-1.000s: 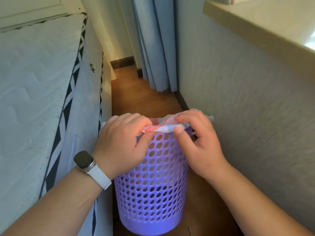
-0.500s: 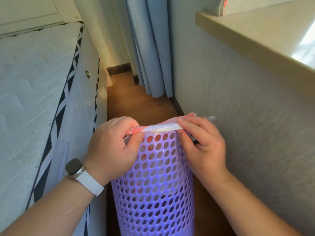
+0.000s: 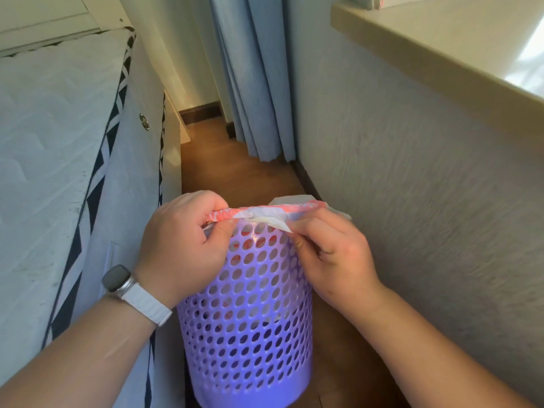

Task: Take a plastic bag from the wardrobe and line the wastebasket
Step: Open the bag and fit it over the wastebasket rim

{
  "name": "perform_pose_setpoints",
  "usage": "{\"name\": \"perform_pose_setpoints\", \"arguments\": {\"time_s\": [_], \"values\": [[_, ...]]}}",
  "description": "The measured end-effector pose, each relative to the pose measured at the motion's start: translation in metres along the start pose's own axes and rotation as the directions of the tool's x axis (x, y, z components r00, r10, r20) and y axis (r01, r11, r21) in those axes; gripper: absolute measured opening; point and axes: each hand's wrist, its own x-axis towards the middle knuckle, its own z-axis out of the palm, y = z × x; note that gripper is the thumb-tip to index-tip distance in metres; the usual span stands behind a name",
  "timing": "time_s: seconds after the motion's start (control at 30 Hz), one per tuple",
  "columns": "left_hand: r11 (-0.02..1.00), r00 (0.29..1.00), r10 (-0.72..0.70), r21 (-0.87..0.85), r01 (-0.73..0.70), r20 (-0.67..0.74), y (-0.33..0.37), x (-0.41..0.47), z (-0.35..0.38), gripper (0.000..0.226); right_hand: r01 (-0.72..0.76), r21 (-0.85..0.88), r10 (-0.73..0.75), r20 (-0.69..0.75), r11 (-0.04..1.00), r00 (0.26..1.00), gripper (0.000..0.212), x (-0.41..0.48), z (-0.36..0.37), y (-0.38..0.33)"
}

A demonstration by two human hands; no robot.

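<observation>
One round lilac plastic wastebasket, its wall punched with rows of holes, stands upright on the brown wooden floor in the narrow gap between the white quilted mattress on the left and the textured pale wall on the right. One thin white plastic bag with red-pink print lies folded over the basket's near rim, and more of it shows through the holes inside. Two hands work at that rim. The left hand has its fingers curled over the bag's rolled edge at the near-left. The right hand pinches a white flap of the bag at the near-right. One grey watch on a white strap sits on the left wrist. One blue curtain hangs at the far end.
</observation>
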Motion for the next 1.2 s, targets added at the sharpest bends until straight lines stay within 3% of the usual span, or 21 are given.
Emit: {"name": "perform_pose_setpoints", "arguments": {"time_s": [0.2,0.33,0.43,0.53,0.67,0.8,0.93,1.03,1.13,1.2], "values": [[0.999,1.0,-0.002,-0.053,0.0,-0.027,0.012,-0.001,-0.004,0.036,-0.025,0.064,0.022,0.041,0.998,0.999,0.028,0.004,-0.004,-0.008],[0.994,0.995,-0.078,0.072,0.082,-0.066,0.014,0.0,-0.004,0.049,-0.008,-0.047,0.014,0.129,0.999,0.992,0.042,0.001,0.0,-0.018],[0.986,0.991,-0.103,0.12,0.112,-0.079,0.012,0.001,-0.004,0.044,-0.029,0.043,0.022,0.15,0.999,0.988,0.039,0.005,-0.002,-0.02],[0.994,0.997,-0.044,0.097,0.051,-0.07,0.012,0.0,-0.005,0.043,-0.054,0.147,0.035,0.127,0.988,0.991,0.031,0.01,-0.009,-0.015],[0.994,0.996,-0.066,0.089,0.071,-0.061,0.014,0.0,-0.001,0.056,-0.037,0.079,0.024,0.159,0.996,0.987,0.034,0.01,-0.01,-0.014],[0.983,0.992,-0.104,0.145,0.114,-0.075,0.013,0.001,-0.001,0.051,-0.043,0.055,0.032,0.197,0.998,0.98,0.037,0.009,-0.007,-0.015],[0.986,0.997,-0.052,0.156,0.06,-0.055,0.015,0.0,-0.002,0.049,-0.167,0.221,0.153,0.075,0.961,0.985,0.023,0.012,-0.011,-0.016],[0.991,0.998,-0.023,0.13,0.03,-0.053,0.015,-0.001,0.0,0.05,-0.237,0.215,0.253,-0.051,0.948,0.966,0.02,0.017,-0.016,-0.016],[0.994,0.999,-0.008,0.108,0.014,-0.05,0.014,-0.001,0.002,0.05,-0.308,0.245,0.314,0.016,0.919,0.949,0.038,0.019,-0.018,-0.01],[0.997,0.999,-0.007,0.081,0.011,-0.049,0.017,-0.002,0.003,0.049,-0.358,0.266,0.349,0.082,0.895,0.934,0.035,0.017,-0.016,-0.008]]}}
